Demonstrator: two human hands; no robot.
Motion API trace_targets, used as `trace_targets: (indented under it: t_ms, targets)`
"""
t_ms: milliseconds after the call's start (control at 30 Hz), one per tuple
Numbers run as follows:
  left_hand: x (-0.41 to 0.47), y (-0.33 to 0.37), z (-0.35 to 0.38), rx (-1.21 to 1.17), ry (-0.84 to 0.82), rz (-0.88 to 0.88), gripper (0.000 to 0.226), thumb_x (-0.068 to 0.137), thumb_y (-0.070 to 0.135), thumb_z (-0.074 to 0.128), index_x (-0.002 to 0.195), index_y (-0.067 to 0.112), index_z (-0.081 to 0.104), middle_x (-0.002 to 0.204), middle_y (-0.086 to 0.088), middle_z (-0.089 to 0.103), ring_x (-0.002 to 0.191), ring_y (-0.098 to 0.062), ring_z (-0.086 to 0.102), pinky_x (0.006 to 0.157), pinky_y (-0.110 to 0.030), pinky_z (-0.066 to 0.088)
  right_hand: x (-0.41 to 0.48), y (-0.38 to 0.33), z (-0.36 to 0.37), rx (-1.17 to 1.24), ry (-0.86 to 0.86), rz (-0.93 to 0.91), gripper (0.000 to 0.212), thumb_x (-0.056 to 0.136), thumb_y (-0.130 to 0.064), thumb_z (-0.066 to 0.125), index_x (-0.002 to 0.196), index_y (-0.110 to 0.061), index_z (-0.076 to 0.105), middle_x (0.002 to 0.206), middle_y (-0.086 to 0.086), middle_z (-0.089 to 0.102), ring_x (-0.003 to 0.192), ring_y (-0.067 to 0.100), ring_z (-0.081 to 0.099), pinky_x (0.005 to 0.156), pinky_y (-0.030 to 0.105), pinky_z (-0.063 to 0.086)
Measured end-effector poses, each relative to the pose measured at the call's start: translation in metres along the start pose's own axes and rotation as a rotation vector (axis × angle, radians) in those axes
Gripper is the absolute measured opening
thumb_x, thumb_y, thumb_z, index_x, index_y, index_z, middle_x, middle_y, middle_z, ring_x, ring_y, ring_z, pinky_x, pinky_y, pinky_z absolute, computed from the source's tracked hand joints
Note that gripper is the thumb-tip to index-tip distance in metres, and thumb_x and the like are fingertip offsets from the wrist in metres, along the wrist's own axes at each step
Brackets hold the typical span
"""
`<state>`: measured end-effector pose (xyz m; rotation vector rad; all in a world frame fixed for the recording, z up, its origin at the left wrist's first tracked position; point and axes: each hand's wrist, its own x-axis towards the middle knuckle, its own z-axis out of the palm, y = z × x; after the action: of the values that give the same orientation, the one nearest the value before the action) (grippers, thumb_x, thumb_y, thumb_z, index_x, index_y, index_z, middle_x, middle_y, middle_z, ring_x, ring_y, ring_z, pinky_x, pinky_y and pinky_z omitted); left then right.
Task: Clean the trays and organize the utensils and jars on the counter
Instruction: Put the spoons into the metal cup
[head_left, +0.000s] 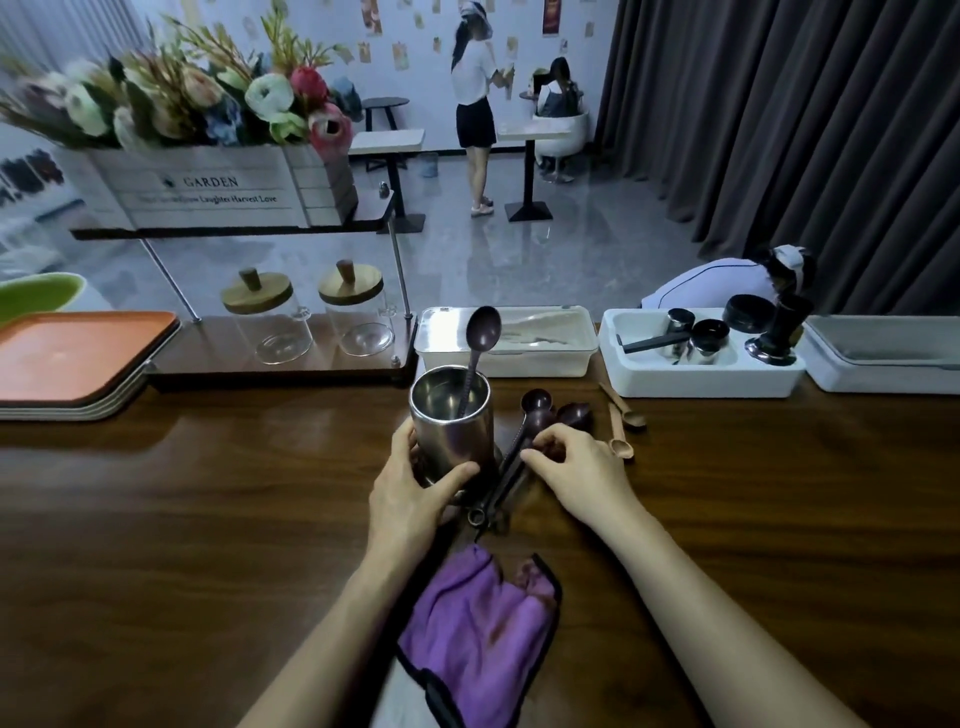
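A steel cup (451, 415) stands on the wooden counter (208, 519) with one dark spoon (482, 332) upright in it. My left hand (410, 493) grips the cup's base, thumb across its front. Just right of the cup lie several dark spoons (524, 441), and my right hand (576, 467) pinches their handles. Two light wooden spoons (621, 421) lie further right. A purple cloth (483, 629) lies at the near edge between my arms. A stack of orange trays (72, 353) sits at the left, and two glass jars (270, 322) with wooden lids stand on a low shelf.
Behind the cup stands a white lidded box (509, 343), then a white bin (706, 364) of coffee tools and another white tray (883, 358). A flower box (208, 192) tops the shelf. Beyond the counter, people (475, 104) stand and crouch.
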<state>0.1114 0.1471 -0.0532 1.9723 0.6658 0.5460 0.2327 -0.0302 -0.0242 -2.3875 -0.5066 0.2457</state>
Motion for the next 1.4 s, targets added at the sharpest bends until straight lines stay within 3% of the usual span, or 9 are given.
trace_targets:
  t_ms: [100, 200, 333, 500, 767, 867, 967, 1233, 1400]
  targets:
    - [-0.003, 0.0, -0.003, 0.022, 0.029, -0.005, 0.081, 0.071, 0.047, 0.089, 0.139, 0.046, 0.044, 0.112, 0.023, 0.066, 0.103, 0.009, 0.059, 0.078, -0.002, 0.039, 0.02, 0.002, 0.002, -0.053, -0.051, -0.014, 0.03, 0.091, -0.047, 0.064, 0.118, -0.034, 0.064, 0.114, 0.0, 0.068, 0.109, 0.026, 0.061, 0.082, 0.034, 0.044]
    - [-0.006, -0.002, -0.005, 0.042, 0.043, -0.002, 0.083, 0.072, 0.049, 0.088, 0.141, 0.045, 0.042, 0.114, 0.024, 0.065, 0.11, 0.004, 0.058, 0.092, -0.02, 0.043, 0.033, 0.004, -0.001, -0.025, -0.059, -0.037, 0.027, 0.095, -0.038, 0.062, 0.122, -0.034, 0.064, 0.117, -0.003, 0.068, 0.108, 0.023, 0.062, 0.086, 0.034, 0.049]
    - [-0.009, 0.0, -0.005, 0.057, 0.039, 0.0, 0.084, 0.072, 0.052, 0.086, 0.142, 0.045, 0.04, 0.115, 0.026, 0.061, 0.113, 0.003, 0.057, 0.096, -0.026, 0.044, 0.038, 0.014, 0.002, 0.213, -0.071, -0.003, 0.021, 0.097, -0.017, 0.061, 0.114, -0.027, 0.069, 0.093, 0.001, 0.07, 0.073, 0.015, 0.071, 0.07, 0.028, 0.06]
    - [-0.007, 0.006, -0.007, 0.081, 0.0, 0.018, 0.087, 0.07, 0.055, 0.087, 0.14, 0.051, 0.036, 0.112, 0.04, 0.052, 0.117, 0.002, 0.057, 0.096, -0.026, 0.044, 0.029, 0.017, -0.005, 0.522, -0.062, 0.002, 0.028, 0.095, 0.0, 0.06, 0.117, -0.014, 0.07, 0.079, 0.008, 0.065, 0.069, 0.013, 0.068, 0.071, 0.027, 0.062]
    - [0.001, 0.028, -0.018, 0.065, -0.048, 0.08, 0.116, 0.061, 0.065, 0.088, 0.149, 0.065, 0.012, 0.134, 0.02, 0.063, 0.126, -0.009, 0.06, 0.11, -0.04, 0.046, 0.011, -0.016, -0.057, 0.652, 0.013, -0.151, 0.033, 0.095, 0.003, 0.059, 0.12, -0.016, 0.068, 0.081, 0.0, 0.059, 0.075, 0.013, 0.067, 0.078, 0.029, 0.06]
    - [0.007, 0.042, -0.022, 0.008, -0.019, 0.159, 0.115, 0.067, 0.062, 0.086, 0.154, 0.059, 0.01, 0.146, 0.023, 0.053, 0.131, -0.005, 0.053, 0.11, -0.034, 0.041, 0.002, -0.039, -0.078, 0.712, 0.065, -0.23, 0.034, 0.095, 0.004, 0.058, 0.122, -0.015, 0.067, 0.092, 0.003, 0.059, 0.07, 0.009, 0.07, 0.072, 0.023, 0.057]
    - [0.016, 0.049, -0.023, -0.002, 0.002, 0.223, 0.103, 0.072, 0.065, 0.081, 0.155, 0.048, 0.024, 0.151, 0.021, 0.048, 0.134, -0.003, 0.05, 0.111, -0.032, 0.04, 0.001, -0.059, -0.087, 0.752, 0.13, -0.276, 0.039, 0.093, 0.001, 0.06, 0.125, -0.021, 0.066, 0.1, 0.002, 0.067, 0.073, 0.018, 0.07, 0.074, 0.035, 0.058]
    - [0.01, 0.049, -0.016, 0.028, 0.063, 0.247, 0.081, 0.078, 0.058, 0.078, 0.148, 0.031, 0.046, 0.14, 0.025, 0.05, 0.123, 0.012, 0.044, 0.097, -0.006, 0.031, 0.016, -0.087, -0.061, 0.747, 0.312, -0.312, 0.042, 0.095, -0.007, 0.062, 0.134, -0.022, 0.06, 0.121, 0.0, 0.06, 0.082, 0.013, 0.074, 0.084, 0.03, 0.06]
    - [0.011, 0.047, -0.013, 0.021, 0.066, 0.22, 0.09, 0.079, 0.055, 0.08, 0.154, 0.025, 0.042, 0.152, 0.014, 0.048, 0.13, 0.01, 0.039, 0.098, 0.002, 0.024, 0.018, -0.087, -0.03, 0.548, 0.317, -0.334, 0.04, 0.089, -0.007, 0.058, 0.118, -0.034, 0.059, 0.101, -0.005, 0.063, 0.075, 0.007, 0.068, 0.069, 0.032, 0.055]
